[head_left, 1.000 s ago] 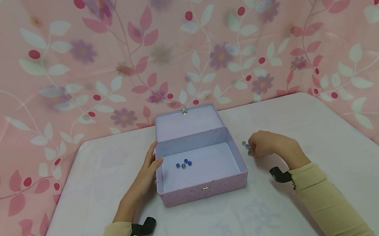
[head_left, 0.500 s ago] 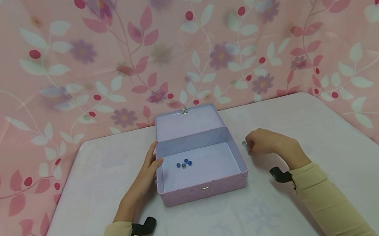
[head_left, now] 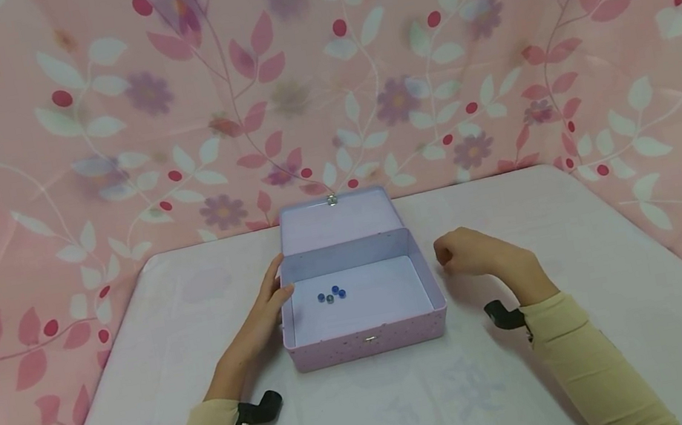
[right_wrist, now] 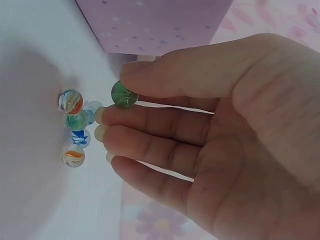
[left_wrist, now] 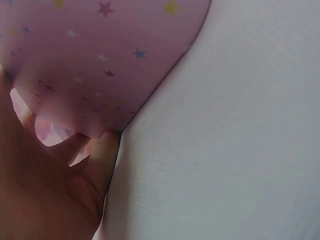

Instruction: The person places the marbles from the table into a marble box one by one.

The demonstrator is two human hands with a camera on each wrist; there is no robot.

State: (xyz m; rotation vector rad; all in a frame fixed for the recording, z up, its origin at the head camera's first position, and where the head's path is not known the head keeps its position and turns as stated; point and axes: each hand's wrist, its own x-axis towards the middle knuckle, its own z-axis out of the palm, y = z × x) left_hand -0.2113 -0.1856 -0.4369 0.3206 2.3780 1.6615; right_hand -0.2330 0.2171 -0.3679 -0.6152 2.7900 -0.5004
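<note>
A lilac tin box (head_left: 369, 339) stands with its hinged lid (head_left: 338, 220) raised. My left hand (head_left: 262, 316) holds the box's left wall, thumb over the rim and fingers along the outside; the left wrist view shows fingers against its star-printed side (left_wrist: 105, 55). Several small marbles (head_left: 330, 298), blue and greyish, lie inside the box. Just right of the box, my right hand (head_left: 472, 252) pinches a green marble (right_wrist: 124, 94) between thumb and index finger. In the right wrist view, an orange-and-white marble (right_wrist: 70, 101) and several others cluster beyond the fingertips; the hand hides them from the head view.
A white cloth (head_left: 415, 411) covers the table. Behind it hangs a pink curtain (head_left: 308, 97) with leaves and flowers. Dark wrist cameras (head_left: 264, 407) stick out from both sleeves.
My right hand has shifted slightly left and away from me, toward the box, and now covers the marbles that showed beside it. The left hand and the box have stayed still.
</note>
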